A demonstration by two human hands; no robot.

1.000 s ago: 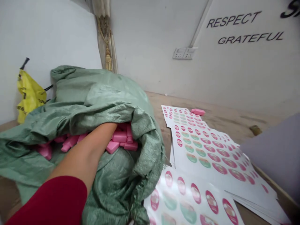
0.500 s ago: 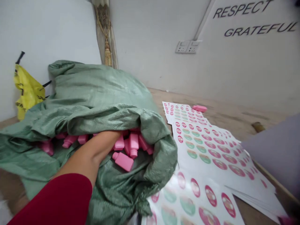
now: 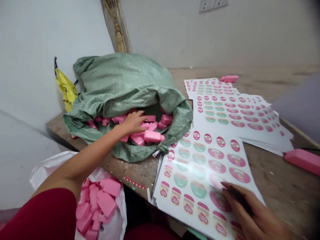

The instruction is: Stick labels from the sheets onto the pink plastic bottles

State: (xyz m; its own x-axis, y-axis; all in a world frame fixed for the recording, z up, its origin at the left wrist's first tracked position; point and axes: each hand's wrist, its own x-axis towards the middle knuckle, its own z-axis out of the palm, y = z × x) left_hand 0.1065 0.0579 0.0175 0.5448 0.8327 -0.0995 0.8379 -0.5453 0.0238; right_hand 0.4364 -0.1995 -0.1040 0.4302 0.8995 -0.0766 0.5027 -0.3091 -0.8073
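Note:
My left hand (image 3: 135, 122) reaches into the mouth of a green woven sack (image 3: 125, 73), its fingers spread over small pink plastic bottles (image 3: 153, 136). Nothing shows gripped in it. At the lower right, my right hand (image 3: 255, 213) is closed around a slim black pen-like tool (image 3: 241, 200), slightly blurred. Its fingertips are over a sheet of round and oval stickers (image 3: 200, 166) in pink and green. More sticker sheets (image 3: 240, 115) lie fanned out behind that one.
Below the table edge, a white bag (image 3: 120, 213) holds several pink bottles (image 3: 100, 200). One pink bottle (image 3: 303, 161) lies at the right edge, another (image 3: 229, 79) behind the sheets. A yellow bag (image 3: 66, 88) hangs at the left. The wooden table (image 3: 140, 166) meets the wall.
My left hand was deep inside the sack and has come back into sight at its mouth. The bottles there have shifted. The view has tilted down, bringing in my right hand and the white bag.

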